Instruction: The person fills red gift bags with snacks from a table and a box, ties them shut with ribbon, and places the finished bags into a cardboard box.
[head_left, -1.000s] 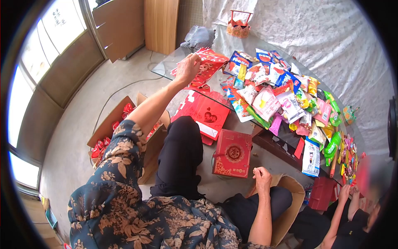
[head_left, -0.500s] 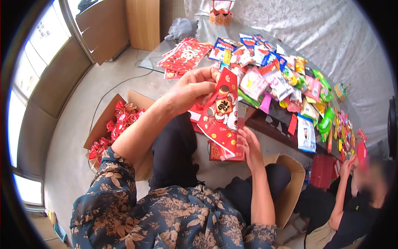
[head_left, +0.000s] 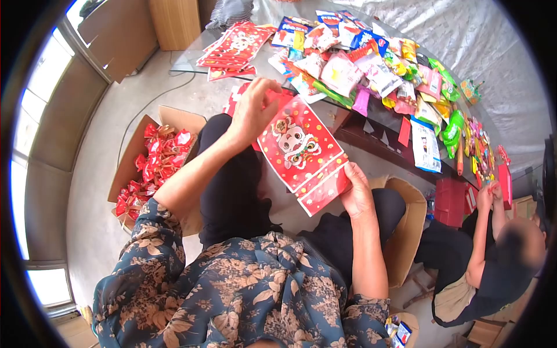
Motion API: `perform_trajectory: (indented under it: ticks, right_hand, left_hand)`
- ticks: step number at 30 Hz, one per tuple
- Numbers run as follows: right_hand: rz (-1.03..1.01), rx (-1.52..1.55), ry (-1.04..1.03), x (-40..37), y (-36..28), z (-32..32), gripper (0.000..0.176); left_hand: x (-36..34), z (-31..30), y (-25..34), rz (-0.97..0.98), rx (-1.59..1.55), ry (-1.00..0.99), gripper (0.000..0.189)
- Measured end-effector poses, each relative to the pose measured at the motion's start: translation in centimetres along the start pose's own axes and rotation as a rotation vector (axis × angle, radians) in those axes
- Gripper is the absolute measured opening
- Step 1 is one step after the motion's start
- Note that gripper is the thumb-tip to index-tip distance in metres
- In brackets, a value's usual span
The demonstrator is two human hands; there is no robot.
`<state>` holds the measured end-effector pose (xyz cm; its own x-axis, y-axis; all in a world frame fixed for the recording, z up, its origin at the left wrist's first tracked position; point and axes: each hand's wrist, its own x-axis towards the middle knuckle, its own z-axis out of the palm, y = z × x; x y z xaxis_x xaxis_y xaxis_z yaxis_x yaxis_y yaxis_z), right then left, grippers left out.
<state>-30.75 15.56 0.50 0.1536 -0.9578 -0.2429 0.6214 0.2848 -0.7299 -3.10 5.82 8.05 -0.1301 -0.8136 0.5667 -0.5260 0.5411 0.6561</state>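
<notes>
A flat red gift bag (head_left: pixel 300 145) with a cartoon lion-dance figure and a clear-looking lower strip is tilted above my lap. My right hand (head_left: pixel 357 191) grips its lower right corner, thumb on the front. At the bag's upper left edge is my left hand (head_left: pixel 252 113), fingers curved and parted from the thumb, with nothing visible between them. Behind the bag's top edge, other red printed material (head_left: pixel 237 97) shows in part. A stack of similar red bags (head_left: pixel 238 46) lies on the glass table beyond my left hand.
Many colourful snack packets (head_left: pixel 371 69) are heaped on the glass table (head_left: pixel 188 61). A cardboard box (head_left: pixel 130 142) of red-wrapped bundles (head_left: pixel 165 151) stands at left. Another cardboard box (head_left: pixel 409 232) is by my right knee. A co-worker (head_left: pixel 493 272) sits at right, hands near a red box (head_left: pixel 505 185).
The gift bag has turned its broad printed face toward me. My right hand has taken hold of its lower corner, and my left hand has let go of its top. The view has shifted.
</notes>
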Motion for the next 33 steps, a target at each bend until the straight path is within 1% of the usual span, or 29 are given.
perform_trajectory:
  ticks: [1,2,3,5,7,8,9,11,14,15,17,18,21,24,27,30,33]
  right_hand:
    - [-0.021,-0.003,0.024,0.0,-0.2,-0.3,0.013]
    - [-0.02,-0.04,0.054,-0.2,-0.5,-0.1,0.014]
    - [-0.027,-0.064,0.069,-0.1,-0.6,0.0,0.014]
    - [-0.037,-0.116,0.088,0.2,-0.4,0.3,0.015]
    - [-0.051,-0.162,0.11,0.7,0.1,0.4,0.017]
    - [-0.047,-0.181,0.123,0.9,0.3,0.5,0.017]
    - [-0.042,-0.2,0.138,1.0,0.4,0.5,0.017]
    - [-0.053,-0.191,0.147,1.6,1.0,0.0,0.02]
    - [-0.058,-0.114,0.188,2.0,1.4,0.6,0.023]
    - [-0.06,-0.077,0.205,2.1,1.3,1.2,0.025]
    - [-0.09,-0.069,0.141,2.0,1.1,1.6,0.027]
    - [-0.106,-0.063,0.111,1.9,1.1,1.8,0.028]
    - [-0.168,-0.214,0.081,2.1,1.3,2.0,0.03]
    - [-0.171,-0.263,0.067,2.1,1.3,1.7,0.031]
    - [-0.187,-0.279,0.109,2.5,1.5,1.4,0.029]
    - [-0.16,-0.287,0.142,2.4,1.1,2.2,0.023]
    - [-0.157,-0.3,0.168,2.5,1.4,1.1,0.017]
  left_hand:
    - [-0.5,0.9,0.5,0.09,0.031,0.039,0.021]
    - [-1.4,1.9,1.0,0.106,-0.042,-0.047,0.022]
    - [-2.2,3.0,1.5,0.174,-0.125,-0.13,0.02]
    - [-3.7,5.1,2.4,0.065,-0.32,-0.364,0.022]
    - [-4.8,6.5,2.7,-0.077,-0.477,-0.562,0.031]
    - [-5.6,7.8,1.9,-0.095,-0.504,-0.595,0.04]
    - [-6.3,8.7,1.3,-0.068,-0.499,-0.608,0.042]
    - [-7.5,9.6,0.7,-0.215,-0.55,-0.699,0.042]
    - [-7.7,9.8,0.2,-0.298,-0.599,-0.748,0.043]
    - [-7.7,10.1,-0.2,-0.306,-0.639,-0.728,0.043]
    - [-7.5,10.7,-0.9,-0.312,-0.713,-0.693,0.044]
    - [-7.3,10.6,-0.9,-0.28,-0.664,-0.693,0.043]
    - [-7.2,10.5,-0.9,-0.322,-0.736,-0.669,0.04]
    - [-7.3,10.7,-1.1,-0.362,-0.784,-0.683,0.04]
    - [-7.1,10.1,-0.8,-0.339,-0.759,-0.682,0.035]
    - [-6.5,9.0,0.0,-0.453,-0.762,-0.776,0.033]
    - [-7.6,11.0,-1.7,-0.403,-0.951,-0.671,0.03]
